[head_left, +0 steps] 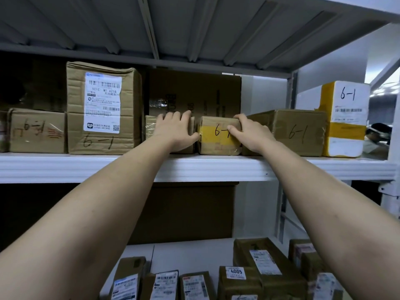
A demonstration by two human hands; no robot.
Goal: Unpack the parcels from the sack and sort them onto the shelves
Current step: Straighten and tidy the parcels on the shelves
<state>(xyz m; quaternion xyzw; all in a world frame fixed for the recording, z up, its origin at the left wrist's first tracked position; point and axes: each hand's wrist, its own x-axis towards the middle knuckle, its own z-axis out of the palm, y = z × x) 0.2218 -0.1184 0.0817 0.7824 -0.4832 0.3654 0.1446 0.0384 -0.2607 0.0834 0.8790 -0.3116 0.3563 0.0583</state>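
A small cardboard parcel with yellow tape (214, 137), marked 6-1, stands on the white shelf (194, 167). My right hand (249, 133) grips its right top corner, fingers over the top and thumb on the front. My left hand (175, 131) lies over the small taped box (151, 128) just to the left, fingers curled over its top edge and thumb against the gap between the two boxes.
The same shelf holds a tall labelled box (104, 109), a low box (36, 131) at left, a wide box (298, 131) and a white-and-yellow box (346, 118) at right. Several labelled parcels (236, 278) lie on the lower shelf. A person (374, 139) is behind at far right.
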